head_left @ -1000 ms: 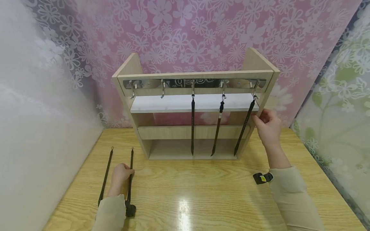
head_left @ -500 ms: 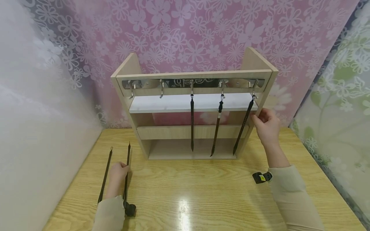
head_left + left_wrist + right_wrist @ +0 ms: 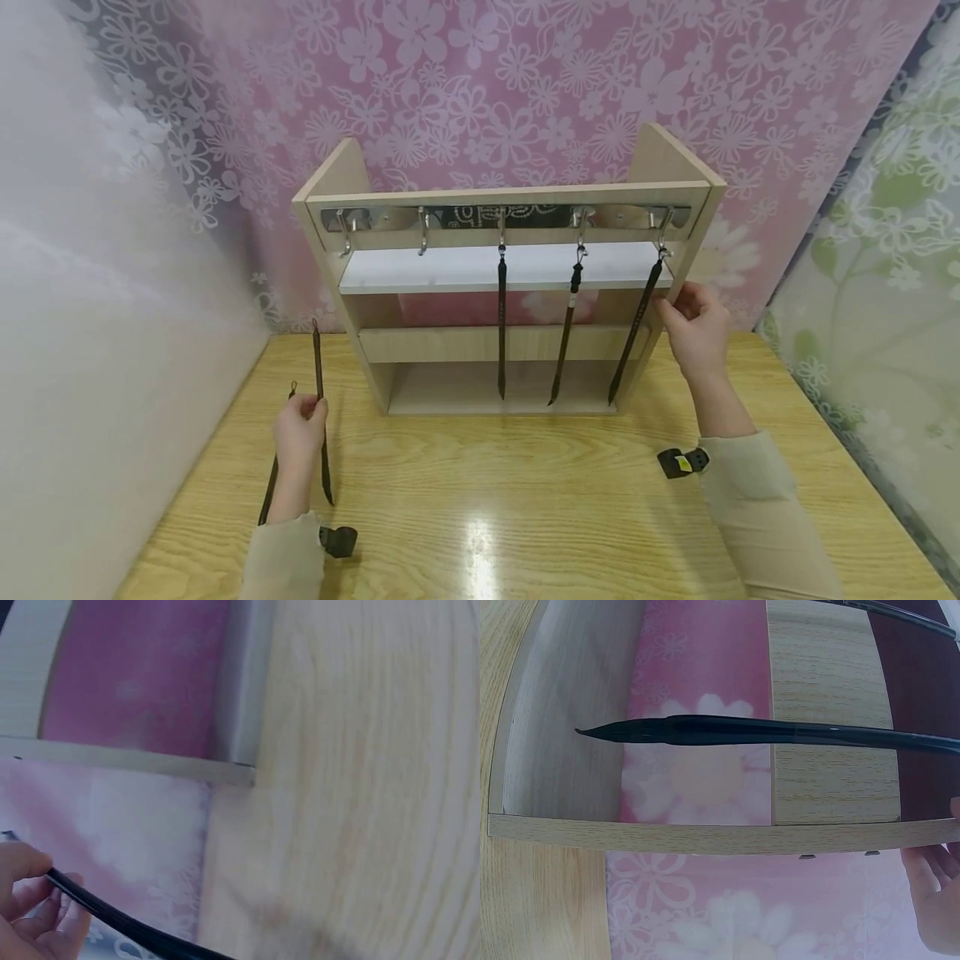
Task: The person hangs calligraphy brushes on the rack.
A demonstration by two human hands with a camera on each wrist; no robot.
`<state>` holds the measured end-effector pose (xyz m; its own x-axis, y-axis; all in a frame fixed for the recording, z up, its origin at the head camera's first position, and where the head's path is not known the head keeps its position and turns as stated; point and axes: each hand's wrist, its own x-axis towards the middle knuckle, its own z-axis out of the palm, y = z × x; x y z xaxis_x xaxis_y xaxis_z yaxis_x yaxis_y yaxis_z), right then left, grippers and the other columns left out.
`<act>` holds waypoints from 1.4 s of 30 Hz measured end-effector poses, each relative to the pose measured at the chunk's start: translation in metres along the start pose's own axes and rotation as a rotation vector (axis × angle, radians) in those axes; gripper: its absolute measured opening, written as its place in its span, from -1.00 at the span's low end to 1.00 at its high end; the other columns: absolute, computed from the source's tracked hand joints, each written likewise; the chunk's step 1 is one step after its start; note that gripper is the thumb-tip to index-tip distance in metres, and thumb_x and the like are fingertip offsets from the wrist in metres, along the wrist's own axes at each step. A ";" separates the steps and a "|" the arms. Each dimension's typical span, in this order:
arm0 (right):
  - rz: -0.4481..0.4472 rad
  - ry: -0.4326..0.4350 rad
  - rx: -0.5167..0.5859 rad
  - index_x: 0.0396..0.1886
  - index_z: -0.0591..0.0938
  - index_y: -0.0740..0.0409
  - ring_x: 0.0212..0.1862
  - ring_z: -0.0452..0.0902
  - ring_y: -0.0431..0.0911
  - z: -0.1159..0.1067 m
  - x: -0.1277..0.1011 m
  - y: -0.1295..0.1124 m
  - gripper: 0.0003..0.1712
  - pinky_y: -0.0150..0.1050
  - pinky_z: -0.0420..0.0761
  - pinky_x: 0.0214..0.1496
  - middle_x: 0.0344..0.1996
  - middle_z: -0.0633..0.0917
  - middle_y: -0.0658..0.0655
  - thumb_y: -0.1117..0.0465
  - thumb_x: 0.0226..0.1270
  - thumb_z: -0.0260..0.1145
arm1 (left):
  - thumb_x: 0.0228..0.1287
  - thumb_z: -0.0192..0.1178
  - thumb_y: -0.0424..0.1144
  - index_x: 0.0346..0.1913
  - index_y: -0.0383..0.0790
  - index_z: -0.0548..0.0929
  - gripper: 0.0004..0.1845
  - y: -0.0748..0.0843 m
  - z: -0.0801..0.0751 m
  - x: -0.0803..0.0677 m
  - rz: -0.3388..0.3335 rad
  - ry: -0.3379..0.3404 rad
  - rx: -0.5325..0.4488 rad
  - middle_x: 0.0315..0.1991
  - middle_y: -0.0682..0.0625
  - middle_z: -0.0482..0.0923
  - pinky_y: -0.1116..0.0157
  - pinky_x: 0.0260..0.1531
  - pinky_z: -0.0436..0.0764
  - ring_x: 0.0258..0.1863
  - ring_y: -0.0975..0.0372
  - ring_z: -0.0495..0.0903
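Note:
My left hand pinches a dark calligraphy brush between thumb and fingers, raised over the left of the table. Its bristle end points down. In the left wrist view the brush slants away from the fingers. Partly hidden by that hand, another brush lies on the table. At the wooden shelf, my right hand grips the edge of the right side panel. Three brushes hang from its hooks: one in the middle, a second beside it, a third nearest the right hand.
A metal hook strip runs along the shelf's top rail; its two left hooks bear no brush. A white board lies behind the hanging brushes. Wood-grain table stretches in front, and a pale wall stands at left.
My left hand has lifted the brush off the table and moved slightly up and left; the brush now stands steeper. The right hand stays on the panel.

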<state>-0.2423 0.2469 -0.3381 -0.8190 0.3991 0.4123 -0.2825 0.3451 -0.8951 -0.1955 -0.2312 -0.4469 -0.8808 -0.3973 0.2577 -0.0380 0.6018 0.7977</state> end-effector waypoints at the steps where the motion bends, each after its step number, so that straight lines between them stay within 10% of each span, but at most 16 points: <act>1: -0.003 0.000 -0.002 -0.14 0.53 0.30 -0.27 0.49 -0.34 0.000 0.000 0.000 -0.72 -0.56 0.51 -0.21 -0.41 0.54 -0.13 0.35 0.11 0.25 | 0.23 0.03 -0.35 -0.21 -0.50 0.52 -0.78 0.003 0.000 -0.001 0.001 0.027 -0.015 -0.33 -0.29 0.53 0.46 -0.60 0.46 -0.37 0.02 0.50; 14: -0.034 0.010 -0.019 -0.16 0.53 0.33 -0.32 0.49 -0.38 0.000 0.000 0.000 -0.73 -0.60 0.48 -0.29 -0.45 0.54 -0.18 0.36 0.10 0.25 | 0.17 0.12 -0.37 -0.25 -0.50 0.55 -0.81 0.042 -0.005 -0.008 0.155 0.265 -0.219 -0.35 -0.25 0.57 0.73 -0.54 0.38 -0.36 0.18 0.53; 23: -0.018 0.006 -0.023 -0.18 0.53 0.30 -0.31 0.48 -0.36 0.000 -0.001 -0.002 -0.75 -0.60 0.47 -0.29 -0.46 0.54 -0.18 0.34 0.11 0.25 | 0.14 0.16 -0.36 -0.30 -0.50 0.57 -0.81 0.066 -0.006 -0.014 0.216 0.266 -0.307 -0.38 -0.22 0.58 0.68 -0.51 0.46 -0.44 0.49 0.48; 42: -0.013 0.013 -0.011 -0.15 0.52 0.35 -0.29 0.49 -0.34 0.001 -0.001 -0.001 -0.71 -0.57 0.49 -0.23 -0.42 0.54 -0.12 0.35 0.11 0.25 | 0.09 0.21 -0.39 -0.26 -0.45 0.59 -0.83 0.107 0.007 -0.029 0.311 0.144 -0.415 -0.32 -0.18 0.58 0.59 -0.48 0.54 -0.33 0.28 0.52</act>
<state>-0.2417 0.2452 -0.3377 -0.8087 0.4055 0.4262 -0.2873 0.3600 -0.8876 -0.1778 -0.1499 -0.3727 -0.7462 -0.3525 0.5647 0.4294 0.3934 0.8129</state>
